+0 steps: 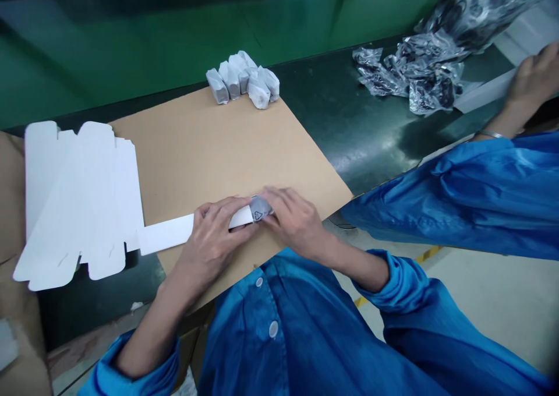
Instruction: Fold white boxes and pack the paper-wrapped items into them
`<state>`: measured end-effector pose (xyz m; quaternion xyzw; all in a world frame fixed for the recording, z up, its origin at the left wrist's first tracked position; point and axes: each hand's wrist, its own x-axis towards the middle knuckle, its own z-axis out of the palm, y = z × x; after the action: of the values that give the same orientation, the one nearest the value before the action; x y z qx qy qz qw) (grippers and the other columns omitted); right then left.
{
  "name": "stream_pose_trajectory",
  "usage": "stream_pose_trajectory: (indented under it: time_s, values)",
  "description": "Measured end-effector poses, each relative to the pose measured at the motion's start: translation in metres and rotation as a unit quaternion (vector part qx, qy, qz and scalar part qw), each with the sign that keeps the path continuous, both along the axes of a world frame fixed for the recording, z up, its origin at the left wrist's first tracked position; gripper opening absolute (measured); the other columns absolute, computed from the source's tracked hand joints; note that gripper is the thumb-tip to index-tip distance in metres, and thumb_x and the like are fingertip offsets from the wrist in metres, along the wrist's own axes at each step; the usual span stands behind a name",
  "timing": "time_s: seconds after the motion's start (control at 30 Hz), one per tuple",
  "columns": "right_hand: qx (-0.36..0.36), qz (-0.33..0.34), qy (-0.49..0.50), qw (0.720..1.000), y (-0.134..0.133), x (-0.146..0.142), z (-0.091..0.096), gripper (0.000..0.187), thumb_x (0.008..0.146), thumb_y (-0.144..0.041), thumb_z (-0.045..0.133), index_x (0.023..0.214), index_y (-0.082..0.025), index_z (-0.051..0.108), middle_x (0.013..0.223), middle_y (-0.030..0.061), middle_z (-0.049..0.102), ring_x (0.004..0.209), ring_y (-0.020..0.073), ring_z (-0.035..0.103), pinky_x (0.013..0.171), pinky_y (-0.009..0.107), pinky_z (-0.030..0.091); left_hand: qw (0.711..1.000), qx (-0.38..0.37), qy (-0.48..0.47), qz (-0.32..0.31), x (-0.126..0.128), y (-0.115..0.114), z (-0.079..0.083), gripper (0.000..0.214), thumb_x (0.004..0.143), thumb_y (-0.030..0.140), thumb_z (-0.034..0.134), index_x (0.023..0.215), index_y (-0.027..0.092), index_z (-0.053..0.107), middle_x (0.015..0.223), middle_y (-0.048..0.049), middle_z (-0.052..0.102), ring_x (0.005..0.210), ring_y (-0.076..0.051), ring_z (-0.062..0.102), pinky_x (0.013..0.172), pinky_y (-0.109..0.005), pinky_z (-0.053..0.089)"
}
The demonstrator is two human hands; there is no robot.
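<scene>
A long narrow white box [168,234] lies low over the cardboard sheet [227,151], and my left hand [216,233] is wrapped round its right part. At the box's right end a grey wrapped packet [259,208] with a printed triangle mark sticks partly out. My right hand [292,215] grips that packet at its outer end, fingers closed about it. How far the packet reaches inside the box is hidden.
Flat white box blanks [82,198] are stacked at the left. Several wrapped packets [240,75] stand at the sheet's far edge. Clear plastic bags [419,70] lie on the dark green table [323,105]. A co-worker's hand [535,73] and blue sleeve [471,192] occupy the right.
</scene>
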<state>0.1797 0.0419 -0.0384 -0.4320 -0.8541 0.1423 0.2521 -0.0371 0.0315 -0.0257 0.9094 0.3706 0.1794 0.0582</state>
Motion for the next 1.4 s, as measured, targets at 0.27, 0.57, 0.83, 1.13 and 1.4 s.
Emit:
stream_pose_trajectory:
  time_s: [0.27, 0.57, 0.83, 1.13, 1.4]
  values:
    - [-0.330, -0.011, 0.329, 0.885, -0.002, -0.030, 0.016, 0.037, 0.095, -0.020, 0.053, 0.131, -0.023, 0.046, 0.127, 0.0084, 0.066, 0.115, 0.0172, 0.066, 0.096, 0.035, 0.057, 0.990, 0.070, -0.076, 0.096, 0.022, 0.001, 0.000, 0.026, 0.096, 0.012, 0.050, 0.118, 0.024, 0.057, 0.133, -0.0124, 0.057, 0.126, -0.022, 0.054, 0.098, -0.038, 0.044]
    - [-0.152, -0.204, 0.228, 0.940, 0.120, 0.100, 0.036, 0.036, 0.081, -0.039, 0.073, 0.117, -0.036, 0.069, 0.103, 0.0061, 0.075, 0.098, 0.0300, 0.071, 0.088, 0.054, 0.055, 0.911, 0.040, 0.004, 0.411, -0.061, -0.003, 0.024, 0.071, 0.091, 0.047, 0.061, 0.151, 0.021, 0.034, 0.152, -0.0225, 0.044, 0.140, -0.042, 0.042, 0.110, -0.062, 0.035]
    - [0.077, -0.217, -0.007, 0.973, 0.123, 0.103, 0.038, 0.038, 0.092, -0.038, 0.057, 0.130, -0.036, 0.063, 0.119, 0.0123, 0.070, 0.121, 0.0401, 0.060, 0.099, 0.066, 0.043, 0.808, -0.018, 0.025, 0.588, -0.127, 0.003, 0.022, 0.074, 0.086, 0.040, 0.066, 0.150, 0.014, 0.039, 0.123, -0.0185, 0.066, 0.114, -0.044, 0.061, 0.092, -0.060, 0.049]
    - [-0.328, 0.052, 0.338, 0.881, 0.034, -0.078, 0.061, 0.075, 0.086, -0.039, 0.067, 0.150, -0.019, 0.033, 0.144, 0.0138, 0.055, 0.122, 0.0248, 0.060, 0.096, 0.040, 0.054, 0.793, -0.222, -0.363, 0.436, -0.017, -0.029, 0.043, 0.031, 0.079, 0.040, 0.074, 0.100, 0.019, 0.065, 0.087, -0.0041, 0.074, 0.072, -0.017, 0.070, 0.062, -0.026, 0.058]
    - [-0.255, 0.282, -0.024, 0.925, 0.064, -0.007, 0.081, 0.047, 0.094, -0.031, 0.061, 0.140, -0.023, 0.052, 0.129, 0.0074, 0.066, 0.110, 0.0240, 0.065, 0.090, 0.038, 0.051, 0.775, -0.300, -0.433, 0.348, -0.037, -0.031, 0.064, 0.052, 0.074, 0.046, 0.079, 0.119, 0.021, 0.070, 0.091, -0.0063, 0.076, 0.073, -0.017, 0.069, 0.057, -0.023, 0.056]
